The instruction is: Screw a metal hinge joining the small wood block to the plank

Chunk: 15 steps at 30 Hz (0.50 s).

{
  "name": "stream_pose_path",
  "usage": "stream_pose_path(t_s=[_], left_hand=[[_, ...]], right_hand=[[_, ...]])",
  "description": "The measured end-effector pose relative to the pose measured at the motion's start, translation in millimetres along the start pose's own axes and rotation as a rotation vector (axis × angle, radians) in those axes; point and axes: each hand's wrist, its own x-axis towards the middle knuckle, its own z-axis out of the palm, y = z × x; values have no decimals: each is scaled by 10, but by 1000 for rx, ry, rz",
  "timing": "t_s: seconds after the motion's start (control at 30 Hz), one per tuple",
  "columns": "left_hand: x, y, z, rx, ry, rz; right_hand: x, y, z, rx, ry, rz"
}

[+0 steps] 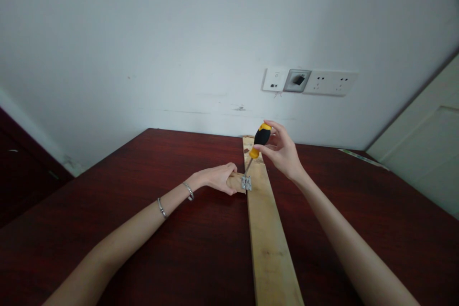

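Note:
My right hand (281,150) grips the black and yellow handle of a screwdriver (262,136), tilted with its shaft slanting down to the left. The tip meets a small silver hinge (246,182) near its upper edge; any screw under it is too small to make out. One side of the hinge lies on a long pale wooden plank (267,229), the other on a short wooden block (235,182) butted against the plank's left edge. Fingers of my left hand (219,178) are closed around that block's left end.
The plank lies lengthwise on a dark red wooden table (161,248), reaching the white wall (143,48) behind. Wall sockets (330,82) and a black plug (298,80) sit above the table's back edge. A pale door (426,138) stands at the right.

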Motion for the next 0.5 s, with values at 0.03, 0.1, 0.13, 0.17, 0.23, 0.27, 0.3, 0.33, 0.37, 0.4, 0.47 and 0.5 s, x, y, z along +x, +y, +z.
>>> stream_pose_path(t_s=[0.03,0.1,0.13,0.17,0.23,0.27,0.3,0.33,0.37,0.4,0.47,0.5], left_hand=[[0,-1,2,-8,2,-2],[0,-6,4,-26,8,-5],[0,-10,5,-33,11,-6],[1,-13,5,-37,13,-6],[2,-18,7,-37,13,-1],[2,-19,7,-35,13,1],[3,-20,8,-34,14,2],[3,-20,8,-35,15,4],[3,-19,8,-37,17,6],[3,-17,8,-42,17,7],[2,-11,5,-53,17,6],[1,-7,3,-56,16,5]], right_hand=[[-3,3,6,1,1,1],[-11,4,17,7,-4,6],[-14,2,22,10,-7,8],[-17,-1,26,13,-9,9],[-19,-6,30,14,-5,11],[-19,-8,31,11,-3,12],[-18,-10,30,5,0,14],[-18,-12,28,-1,3,16],[-17,-13,26,-7,5,16],[-17,-15,24,-12,6,15],[-19,-17,20,-18,7,10],[-20,-18,20,-17,8,6]])
